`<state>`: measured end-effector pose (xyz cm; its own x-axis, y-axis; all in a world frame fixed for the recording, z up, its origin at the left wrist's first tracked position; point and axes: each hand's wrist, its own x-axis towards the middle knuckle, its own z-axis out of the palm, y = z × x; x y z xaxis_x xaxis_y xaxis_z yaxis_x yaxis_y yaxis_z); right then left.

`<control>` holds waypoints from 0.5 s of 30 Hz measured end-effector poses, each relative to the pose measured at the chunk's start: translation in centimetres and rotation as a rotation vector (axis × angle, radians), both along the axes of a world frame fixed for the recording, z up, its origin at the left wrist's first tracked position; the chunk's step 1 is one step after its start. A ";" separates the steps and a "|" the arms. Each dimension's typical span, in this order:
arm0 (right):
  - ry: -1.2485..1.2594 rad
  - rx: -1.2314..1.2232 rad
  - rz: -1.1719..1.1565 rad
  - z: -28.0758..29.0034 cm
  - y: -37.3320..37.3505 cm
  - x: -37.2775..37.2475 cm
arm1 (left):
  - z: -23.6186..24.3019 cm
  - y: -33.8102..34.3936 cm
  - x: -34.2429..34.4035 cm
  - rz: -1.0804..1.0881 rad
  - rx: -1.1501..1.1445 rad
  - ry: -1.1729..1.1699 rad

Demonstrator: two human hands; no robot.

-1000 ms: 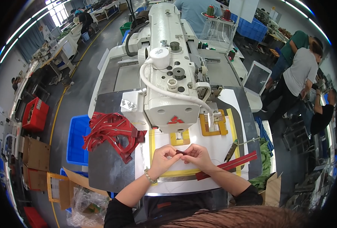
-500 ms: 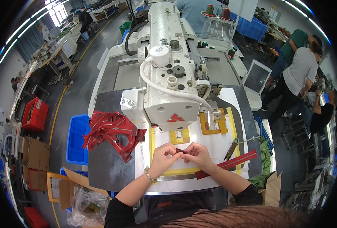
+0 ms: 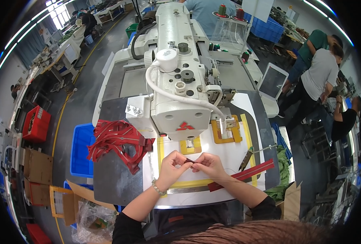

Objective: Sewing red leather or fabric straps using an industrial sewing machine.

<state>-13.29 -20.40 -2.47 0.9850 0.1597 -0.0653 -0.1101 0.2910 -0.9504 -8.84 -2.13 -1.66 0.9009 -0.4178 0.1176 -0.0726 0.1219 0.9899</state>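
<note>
My left hand and my right hand meet over the white work plate in front of the sewing machine. Between their fingertips they pinch a small dark red piece, mostly covered by the fingers, so its kind is unclear. Partly under my right forearm lies a single red zipper. Thread snips rest on the plate beyond that forearm. Left of the machine head, a tangled pile of red zippers spreads over the table. Yellow clamp frames sit near the needle area.
A blue bin stands left of the table, above an open carton with clear plastic. Green fabric hangs at the right edge. A tablet-like panel and thread cones are farther back. Co-workers stand at right.
Both hands stay together, still pinching the small dark red piece, with slight finger movement. The whole view has shifted a little; the zippers and snips lie as before.
</note>
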 end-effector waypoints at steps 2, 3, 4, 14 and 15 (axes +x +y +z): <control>-0.005 0.009 -0.004 -0.3 -0.1 0.0 | 0.9 -0.3 0.0 -0.009 -0.029 0.064; -0.010 0.018 -0.007 -0.4 -0.2 0.1 | 1.3 -0.5 0.0 -0.017 -0.058 0.127; -0.010 0.018 -0.011 -0.3 -0.3 0.0 | 1.5 -0.4 0.1 -0.021 -0.058 0.127; -0.007 0.072 -0.031 -0.1 0.1 0.0 | 1.7 0.1 0.2 -0.211 0.331 -0.148; -0.005 0.057 -0.049 0.0 0.2 0.0 | 1.7 0.1 0.3 -0.200 0.332 -0.146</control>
